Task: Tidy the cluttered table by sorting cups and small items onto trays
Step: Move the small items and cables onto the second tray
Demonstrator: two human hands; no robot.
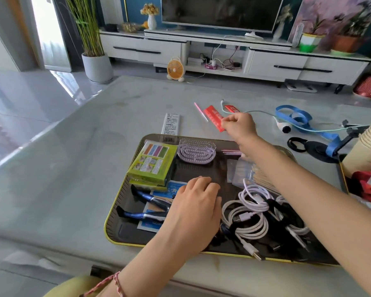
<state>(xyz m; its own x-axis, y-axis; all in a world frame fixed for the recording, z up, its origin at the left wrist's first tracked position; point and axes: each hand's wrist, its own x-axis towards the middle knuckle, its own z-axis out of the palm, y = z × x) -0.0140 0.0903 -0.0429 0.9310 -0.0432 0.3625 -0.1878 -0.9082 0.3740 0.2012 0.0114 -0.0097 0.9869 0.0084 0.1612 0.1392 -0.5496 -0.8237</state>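
Tray [126,232], dark and yellow-rimmed, sits on the table [84,151] and holds green boxes [151,163], a lilac hairbrush [196,151], two blue pens [147,207] and white USB cables [247,217]. The left hand [196,202] rests inside with fingers bent, but I cannot tell whether it grips anything. The right hand [238,125] pinches a red packet [213,117] beyond the tray.

There is just one view. The camera sits on the person's head and looks forward and down at the desk [94,146]. It is very near: the dark tray [120,228] fills the low middle, with the left hand [197,202] and right hand [238,125] reaching in from below. The wide lens also catches the far TV [221,11] up top.
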